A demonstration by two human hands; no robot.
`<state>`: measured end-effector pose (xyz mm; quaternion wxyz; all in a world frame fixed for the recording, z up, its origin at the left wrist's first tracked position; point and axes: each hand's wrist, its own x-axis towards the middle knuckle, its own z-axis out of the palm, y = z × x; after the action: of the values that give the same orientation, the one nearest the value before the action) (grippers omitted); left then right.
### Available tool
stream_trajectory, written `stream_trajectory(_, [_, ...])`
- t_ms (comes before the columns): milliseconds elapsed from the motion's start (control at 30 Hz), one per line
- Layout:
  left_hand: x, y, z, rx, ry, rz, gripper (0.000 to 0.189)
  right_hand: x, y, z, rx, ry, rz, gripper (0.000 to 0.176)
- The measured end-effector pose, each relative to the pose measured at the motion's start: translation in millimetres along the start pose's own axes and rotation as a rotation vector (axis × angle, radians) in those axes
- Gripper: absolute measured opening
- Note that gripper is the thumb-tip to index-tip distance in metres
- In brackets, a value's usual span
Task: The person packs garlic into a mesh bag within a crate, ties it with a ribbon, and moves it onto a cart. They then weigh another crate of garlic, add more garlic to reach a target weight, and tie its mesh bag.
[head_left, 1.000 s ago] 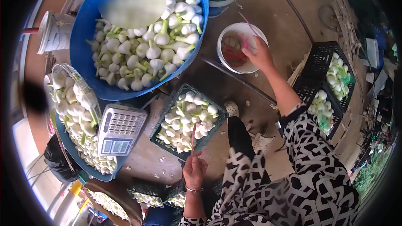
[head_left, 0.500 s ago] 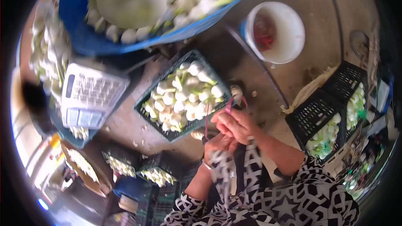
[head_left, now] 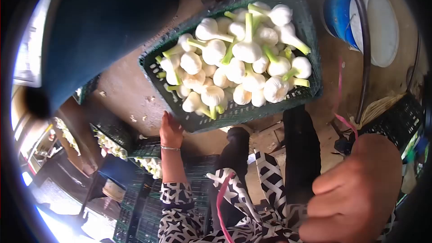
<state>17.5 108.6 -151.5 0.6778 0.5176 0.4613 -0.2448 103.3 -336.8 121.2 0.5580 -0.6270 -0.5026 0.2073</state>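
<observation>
A dark green plastic crate (head_left: 234,118) heaped with white garlic bulbs (head_left: 247,51) on short green stems lies tilted in front of me. My left hand (head_left: 172,131) is at its near left corner, fingers against the wall and partly hidden by it. Close to the camera at the lower right, my right hand (head_left: 353,193) is curled closed and blurred. A pink string (head_left: 345,121) comes out above that hand. Another stretch of pink string (head_left: 220,202) hangs over my patterned clothing, its lower end out of view.
A blue-and-white bucket (head_left: 375,27) stands at the far right beside a dark pole (head_left: 365,63). A large dark blue surface (head_left: 103,27) fills the upper left. Smaller crates of garlic (head_left: 110,145) are at the lower left, and a black crate (head_left: 396,117) is on the right.
My hands were together around the pink string; now they are apart, left at the crate and right lower right. The crate looks much larger and nearer, and the view has shifted.
</observation>
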Motion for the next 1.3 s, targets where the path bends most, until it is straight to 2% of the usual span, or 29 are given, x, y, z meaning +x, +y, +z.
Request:
stream_trajectory(33, [15,-24,-18,-0.143,-0.179,-0.034,0.048,2,-2,34,0.046,0.411,0.16,0.007])
stream_trajectory(67, [12,-33,-16,-0.1,-0.151,-0.017,0.046,0,2,54,0.068,0.816,0.324,0.01])
stream_trajectory(167, [7,-26,-17,-0.1,-0.197,0.061,0.039,-11,42,61,-0.045,0.732,0.274,0.011])
stream_trajectory(233, [11,-24,-21,-0.012,-0.188,0.19,0.034,4,68,6,0.087,0.081,0.371,0.013])
stream_trajectory(300, [19,-20,-19,-0.011,-0.233,0.148,0.029,-26,101,43,0.011,0.352,0.001,0.02])
stream_trajectory(333, [23,-22,-10,0.066,-0.224,0.197,0.025,-51,88,22,-0.079,-0.065,0.416,0.014])
stream_trajectory(367, [22,-19,0,0.082,-0.221,0.205,0.022,-49,118,27,-0.257,0.119,0.135,0.017])
stream_trajectory(400, [27,-23,-3,0.065,-0.247,0.218,0.023,-35,112,1,-0.236,-0.075,0.37,0.027])
stream_trajectory(433, [30,-26,-8,0.053,-0.272,0.23,0.024,-45,121,5,-0.243,-0.092,0.32,0.027])
stream_trajectory(500, [32,-37,0,-0.06,-0.162,0.27,0.019,-86,141,10,-0.371,0.568,0.209,0.058])
stream_trajectory(533, [37,-39,-5,-0.109,-0.195,0.323,0.015,-100,148,3,-0.281,0.77,0.191,0.045])
stream_trajectory(567, [40,-45,-14,-0.155,-0.229,0.359,0.011,-109,147,5,-0.369,0.871,0.276,0.043])
stream_trajectory(633, [50,-65,-26,-0.239,-0.193,0.46,0.009,-146,162,21,-0.31,1.206,0.416,0.035])
stream_trajectory(700, [50,-81,-21,-0.355,-0.26,0.525,0.011,-202,184,51,-0.214,1.443,0.689,0.035])
stream_trajectory(767, [59,-83,-22,-0.27,-0.355,0.625,0.016,-224,196,107,0.036,1.523,1.002,0.037])
stream_trajectory(800, [56,-81,-19,-0.263,-0.36,0.638,0.016,-270,238,124,0.078,1.406,0.853,0.042])
stream_trajectory(833, [51,-81,-11,-0.295,-0.31,0.602,0.019,-285,258,149,0.369,1.417,0.726,0.045])
stream_trajectory(867, [44,-83,-7,-0.324,-0.259,0.556,0.022,-303,260,172,0.446,1.16,0.733,0.044])
stream_trajectory(900, [36,-83,-9,-0.31,-0.268,0.556,0.022,-267,237,185,0.592,1.281,0.849,0.039])
stream_trajectory(967, [22,-71,-14,-0.11,-0.334,0.45,0.028,-248,224,186,0.491,1.363,0.87,0.034])
stream_trajectory(1000, [8,-69,-5,-0.087,-0.252,0.418,0.023,-243,217,184,0.475,1.375,0.849,0.031])
stream_trajectory(1067, [11,-71,-10,-0.092,-0.263,0.429,0.02,-241,210,178,0.455,1.393,0.819,0.028])
stream_trajectory(1100, [9,-70,-10,-0.11,-0.262,0.432,0.018,-240,213,176,0.405,1.414,0.897,0.023])
stream_trajectory(1133, [11,-72,-5,-0.158,-0.169,0.459,0.014,-239,217,173,0.354,1.433,0.974,0.019])
stream_trajectory(1167, [21,-74,-4,-0.233,-0.115,0.525,0.015,-238,218,169,0.353,1.435,0.963,0.019])
stream_trajectory(1233, [51,-76,-6,-0.105,0.137,0.708,0.013,-241,221,166,0.297,1.584,0.965,0.013])
stream_trajectory(1300, [96,-84,-28,0.075,0.252,0.945,0.013,-237,206,171,0.42,1.645,0.852,0.01])
